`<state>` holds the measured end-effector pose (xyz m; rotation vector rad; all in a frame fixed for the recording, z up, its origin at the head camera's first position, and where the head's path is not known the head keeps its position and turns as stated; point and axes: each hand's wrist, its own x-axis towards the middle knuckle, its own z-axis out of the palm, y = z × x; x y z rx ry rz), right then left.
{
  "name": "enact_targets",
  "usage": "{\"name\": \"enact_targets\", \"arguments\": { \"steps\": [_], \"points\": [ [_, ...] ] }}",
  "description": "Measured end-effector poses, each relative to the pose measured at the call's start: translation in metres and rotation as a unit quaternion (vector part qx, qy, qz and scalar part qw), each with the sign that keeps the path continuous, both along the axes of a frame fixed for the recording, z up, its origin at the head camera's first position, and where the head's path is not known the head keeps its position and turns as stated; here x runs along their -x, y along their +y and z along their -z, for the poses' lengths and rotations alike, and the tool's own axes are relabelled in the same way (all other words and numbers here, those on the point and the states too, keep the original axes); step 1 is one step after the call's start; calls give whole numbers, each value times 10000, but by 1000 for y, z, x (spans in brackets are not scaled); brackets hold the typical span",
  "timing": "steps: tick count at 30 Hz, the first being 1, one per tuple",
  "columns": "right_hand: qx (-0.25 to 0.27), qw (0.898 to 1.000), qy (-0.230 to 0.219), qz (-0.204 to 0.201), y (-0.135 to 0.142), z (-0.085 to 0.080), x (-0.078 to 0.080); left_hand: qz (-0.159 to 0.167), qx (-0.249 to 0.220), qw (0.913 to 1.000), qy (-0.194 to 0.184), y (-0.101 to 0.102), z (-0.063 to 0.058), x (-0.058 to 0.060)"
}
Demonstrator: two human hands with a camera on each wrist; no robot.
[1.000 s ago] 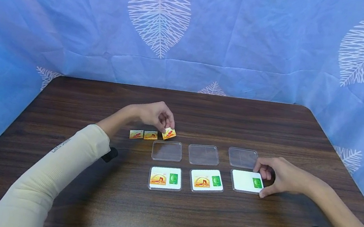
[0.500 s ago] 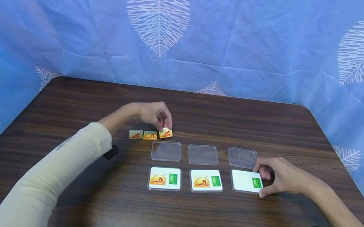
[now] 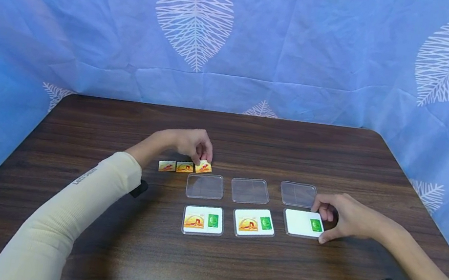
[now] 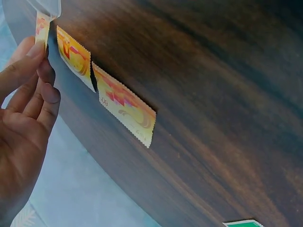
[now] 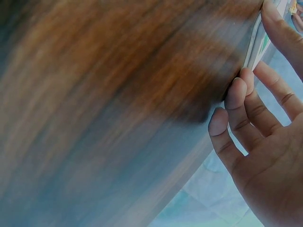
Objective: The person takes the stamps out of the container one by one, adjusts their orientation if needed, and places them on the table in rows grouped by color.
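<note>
Toward the surface's [image 3: 228,279] far edge, pinching a stamp [image 3: 204,169] with left hand [image 3: 190,143]. Nearer the right edge, gripping a case [image 3: 296,223] with right hand [image 3: 348,218].

The left hand [image 4: 22,132] pinched a yellow-orange stamp [image 4: 42,27] near a clear plastic corner [image 4: 49,7]. Just beside each other on the dark wooden table [image 4: 213,99] lay a second stamp [image 4: 75,58] and a third stamp [image 4: 124,104]; a white-edged green piece [image 4: 244,224] showed at the bottom, and pale blue cloth [image 4: 78,175] spread past the table's edge
</note>
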<state>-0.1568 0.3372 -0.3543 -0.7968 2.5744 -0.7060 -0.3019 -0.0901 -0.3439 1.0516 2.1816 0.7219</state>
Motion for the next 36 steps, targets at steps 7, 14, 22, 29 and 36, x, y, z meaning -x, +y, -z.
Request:
{"name": "enact_targets", "arguments": {
  "steps": [7, 14, 22, 29, 36],
  "points": [
    [30, 10000, 46, -48, 1, 0, -1, 20, 24, 9999, 133, 2, 1, -3],
    [52, 9999, 64, -81, 1, 1, -1, -51, 114, 9997, 209, 4, 4, -4],
    [47, 10000, 17, -40, 0, 1, 0, -36, 131, 9996, 259, 4, 4, -5],
    [42, 10000, 49, -47, 1, 1, 0, -45, 164, 9995, 285, 5, 4, -6],
    [-54, 10000, 40, -6, 0, 0, 0, 1, 160, 9995, 281, 5, 3, -7]
  ]
}}
